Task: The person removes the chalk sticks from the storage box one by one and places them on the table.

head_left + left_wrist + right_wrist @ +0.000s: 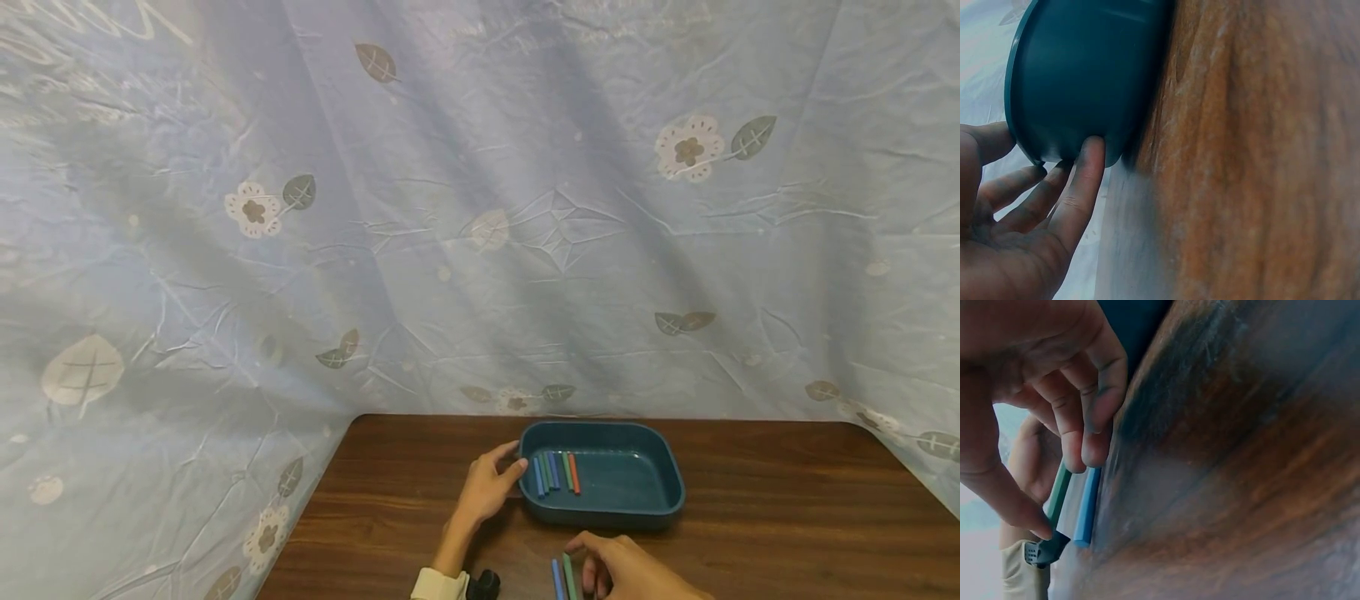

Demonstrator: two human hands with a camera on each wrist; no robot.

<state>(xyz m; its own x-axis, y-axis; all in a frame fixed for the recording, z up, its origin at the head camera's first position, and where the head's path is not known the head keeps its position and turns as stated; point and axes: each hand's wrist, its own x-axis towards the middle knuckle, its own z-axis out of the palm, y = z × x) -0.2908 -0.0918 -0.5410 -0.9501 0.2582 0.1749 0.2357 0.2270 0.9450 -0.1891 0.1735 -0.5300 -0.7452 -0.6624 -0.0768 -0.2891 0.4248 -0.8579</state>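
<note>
A teal rectangular dish (602, 515) stands on the table with several slim chalk-like sticks in its left half, blue, green and a red stick (574, 473). My left hand (486, 483) holds the dish's left end, thumb at the rim and fingers against the outer wall (1085, 81). In front of the dish, my right hand (626, 567) pinches a slim green stick (1060, 495) by its two ends, thumb at one and a fingertip at the other. A blue stick (1087, 509) lies right beside it, close under the fingers.
The brown wooden table (787, 500) ends at the back against a hanging pale fabric (480, 250) with leaves and flowers. A black device (483, 585) sits at the left wrist, by a cream sleeve (438, 586).
</note>
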